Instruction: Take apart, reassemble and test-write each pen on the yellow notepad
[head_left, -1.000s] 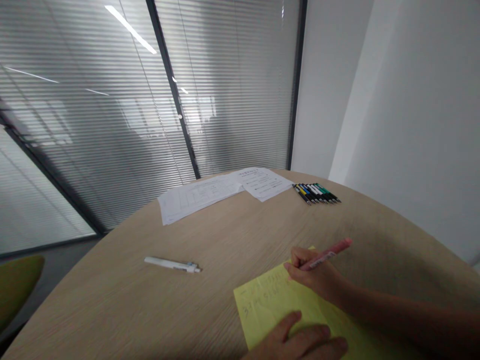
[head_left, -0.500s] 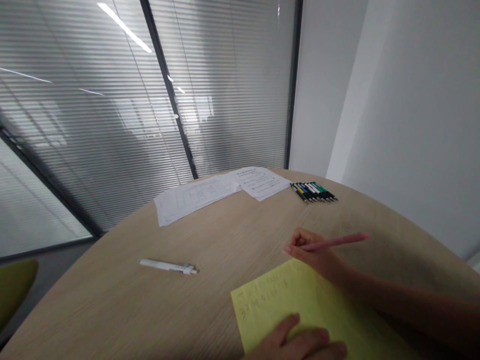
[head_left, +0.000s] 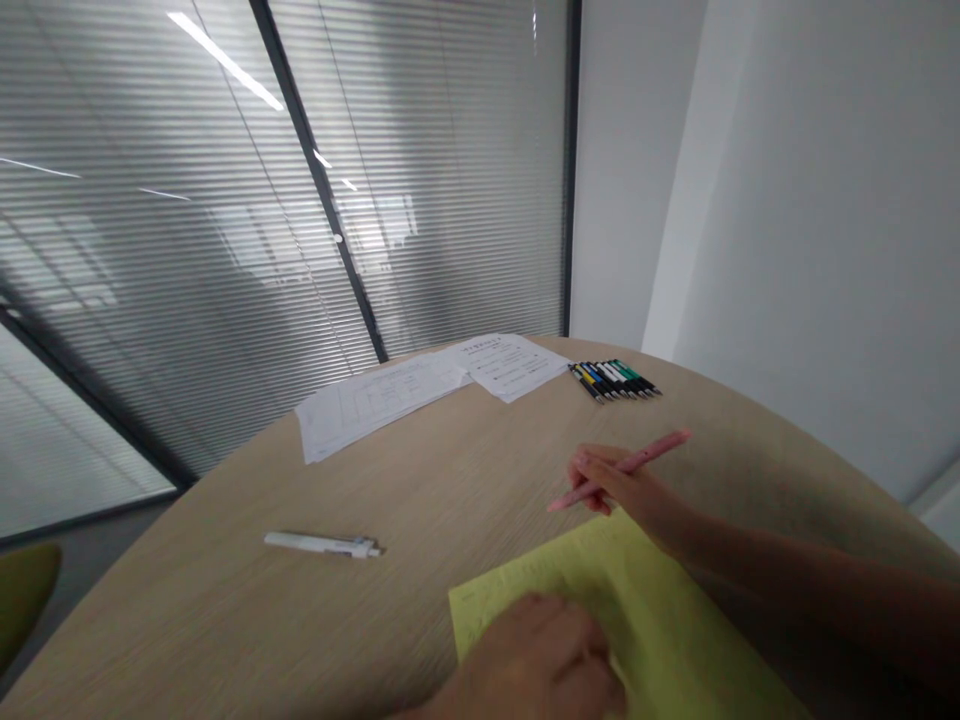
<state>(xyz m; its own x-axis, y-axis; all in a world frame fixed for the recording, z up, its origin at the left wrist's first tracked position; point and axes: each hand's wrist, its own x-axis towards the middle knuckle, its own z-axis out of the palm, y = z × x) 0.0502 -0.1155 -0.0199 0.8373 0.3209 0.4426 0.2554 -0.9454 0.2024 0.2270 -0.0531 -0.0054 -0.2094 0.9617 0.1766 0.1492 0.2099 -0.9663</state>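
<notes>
My right hand (head_left: 619, 487) is closed around a pink pen (head_left: 622, 467), held just above the wooden round table (head_left: 465, 470), past the far edge of a yellow paper sheet (head_left: 637, 620). The pen's tip points left and its back end sticks up to the right. My left hand (head_left: 536, 660) lies over the near left part of the yellow sheet, blurred by motion; its fingers are not clear. Faint handwriting shows on the sheet's left corner.
A white pen (head_left: 322, 544) lies on the table to the left. White printed sheets (head_left: 420, 390) sit at the far edge, with a row of several coloured pens (head_left: 613, 379) beside them. Glass walls with blinds (head_left: 225, 220) stand behind.
My right hand lifted the pink pen off the yellow sheet and moved it away beyond the sheet's far edge. My left hand slid up over the written part of the sheet.
</notes>
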